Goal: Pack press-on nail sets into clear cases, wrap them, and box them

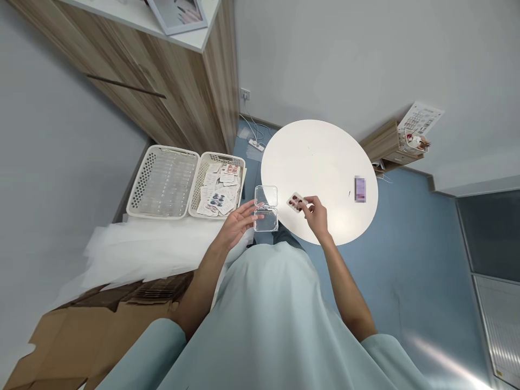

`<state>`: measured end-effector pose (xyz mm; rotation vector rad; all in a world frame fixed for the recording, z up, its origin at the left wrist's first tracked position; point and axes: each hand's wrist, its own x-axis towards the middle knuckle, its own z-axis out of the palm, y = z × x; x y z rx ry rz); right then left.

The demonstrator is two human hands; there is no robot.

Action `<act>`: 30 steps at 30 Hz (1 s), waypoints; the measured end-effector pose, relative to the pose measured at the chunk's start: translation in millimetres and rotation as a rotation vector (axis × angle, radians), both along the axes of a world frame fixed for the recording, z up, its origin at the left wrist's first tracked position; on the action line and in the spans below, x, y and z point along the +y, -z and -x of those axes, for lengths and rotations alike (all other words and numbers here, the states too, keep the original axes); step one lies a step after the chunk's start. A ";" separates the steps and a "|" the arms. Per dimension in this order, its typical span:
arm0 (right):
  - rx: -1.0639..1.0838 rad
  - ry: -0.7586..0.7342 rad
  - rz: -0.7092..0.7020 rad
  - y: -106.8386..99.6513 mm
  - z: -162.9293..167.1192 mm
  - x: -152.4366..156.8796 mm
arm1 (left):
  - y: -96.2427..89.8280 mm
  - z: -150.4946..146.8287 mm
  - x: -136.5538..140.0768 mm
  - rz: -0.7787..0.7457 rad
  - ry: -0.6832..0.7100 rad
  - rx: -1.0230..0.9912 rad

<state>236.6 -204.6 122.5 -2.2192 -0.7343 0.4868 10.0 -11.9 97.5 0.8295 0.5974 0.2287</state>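
My left hand (pixel 235 225) is closed on the edge of a clear plastic box (pixel 266 221), whose hinged lid is swung up. Between the fingers of my right hand (pixel 317 218) is a small white card of dark red press-on nails (pixel 295 202), held above the near left part of the round white table (pixel 317 157). A narrow gap separates the card from the box. To the left, one basket (pixel 195 205) contains many nail cards (pixel 219 189), some with dark blue nails on top. Clear plastic boxes (pixel 168 181) are stacked in the other basket (pixel 136 189).
A purple blurred item (pixel 360 189) lies on the table's right side. White wrapping sheets (pixel 142 244) and flattened cardboard (pixel 89 330) are at lower left. A wooden cabinet (pixel 162 70) stands upper left, and a power strip (pixel 256 145) rests on the floor.
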 end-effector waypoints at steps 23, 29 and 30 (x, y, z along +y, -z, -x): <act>-0.023 -0.469 -0.097 -61.5 40.1 47.2 | -10.9 -2.3 6.0 0.007 -0.031 -0.036; -0.173 -0.513 0.009 -61.0 50.3 47.3 | -10.4 -3.7 6.0 -0.004 -0.038 -0.024; -0.206 -0.518 0.026 -60.0 51.7 47.2 | -10.4 -3.8 6.0 -0.007 -0.036 -0.025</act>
